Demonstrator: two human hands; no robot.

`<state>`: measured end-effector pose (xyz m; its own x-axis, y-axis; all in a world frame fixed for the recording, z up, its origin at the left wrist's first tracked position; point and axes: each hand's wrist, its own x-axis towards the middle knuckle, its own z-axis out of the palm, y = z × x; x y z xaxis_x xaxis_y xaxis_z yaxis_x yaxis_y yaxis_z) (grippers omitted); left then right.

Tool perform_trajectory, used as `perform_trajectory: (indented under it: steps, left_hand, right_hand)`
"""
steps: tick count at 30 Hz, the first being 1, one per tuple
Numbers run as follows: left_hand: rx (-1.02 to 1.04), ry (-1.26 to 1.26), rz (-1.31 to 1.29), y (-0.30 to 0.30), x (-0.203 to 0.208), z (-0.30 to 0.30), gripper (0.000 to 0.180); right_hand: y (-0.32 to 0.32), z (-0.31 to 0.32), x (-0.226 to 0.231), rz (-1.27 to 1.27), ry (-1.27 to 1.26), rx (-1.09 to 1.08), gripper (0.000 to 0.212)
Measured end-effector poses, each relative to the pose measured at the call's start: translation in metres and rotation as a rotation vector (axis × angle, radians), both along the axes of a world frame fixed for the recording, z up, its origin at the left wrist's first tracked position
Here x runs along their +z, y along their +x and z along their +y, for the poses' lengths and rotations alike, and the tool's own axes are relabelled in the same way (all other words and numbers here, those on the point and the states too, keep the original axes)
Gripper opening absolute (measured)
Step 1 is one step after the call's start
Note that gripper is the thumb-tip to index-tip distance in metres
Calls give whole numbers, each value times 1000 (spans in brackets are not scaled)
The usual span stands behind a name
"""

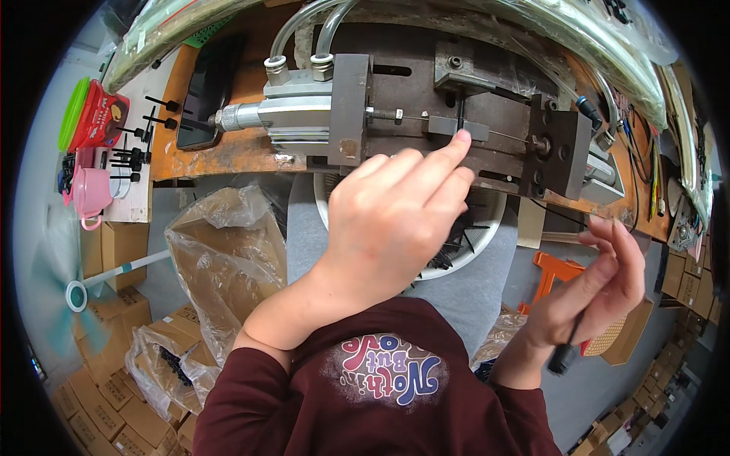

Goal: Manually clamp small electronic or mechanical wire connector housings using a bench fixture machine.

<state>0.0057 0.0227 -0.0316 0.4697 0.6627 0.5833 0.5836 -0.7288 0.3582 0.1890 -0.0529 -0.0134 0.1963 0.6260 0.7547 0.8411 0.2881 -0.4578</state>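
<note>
My left hand [395,213] reaches over the metal fixture, its index finger stretched out and the other fingers bent. That fingertip touches the lower end of a thin black rod [460,110] lying across a small grey block [477,131] under the bracket. The left thumb is hidden. Off to the right, my right hand [601,285] is raised with bent fingers around a thin black rod with a thick black head [563,359]; the head sticks out below the palm. Whether its fingertips also pinch something small cannot be made out.
Air cylinders [298,114] with clear hoses flank the fixture on the wooden bench [198,166]. Headed black rods [131,156] and a phone [209,95] lie at left. A white-rimmed basket [494,228] of black pieces stands below. Cartons [228,243] and an orange frame [551,273] surround me.
</note>
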Motion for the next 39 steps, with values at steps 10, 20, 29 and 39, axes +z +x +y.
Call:
perform_trajectory:
  steps: [10, 20, 29, 39]
  left_hand:
    - [-535, -467, -508, -14, 22, -31, 35]
    - [-29, -20, -12, -3, -2, -9, 28]
    - [22, -30, 103, -1, 3, -1, 23]
    - [48, -53, -522, -53, -71, -20, 9]
  right_hand:
    - [-11, 28, -16, -316, 73, 76, 58]
    - [-1, -9, -25, -193, -76, 165, 56]
    - [-6, -49, -100, -207, -656, 264, 56]
    - [-28, -19, -211, -282, -704, 242, 108]
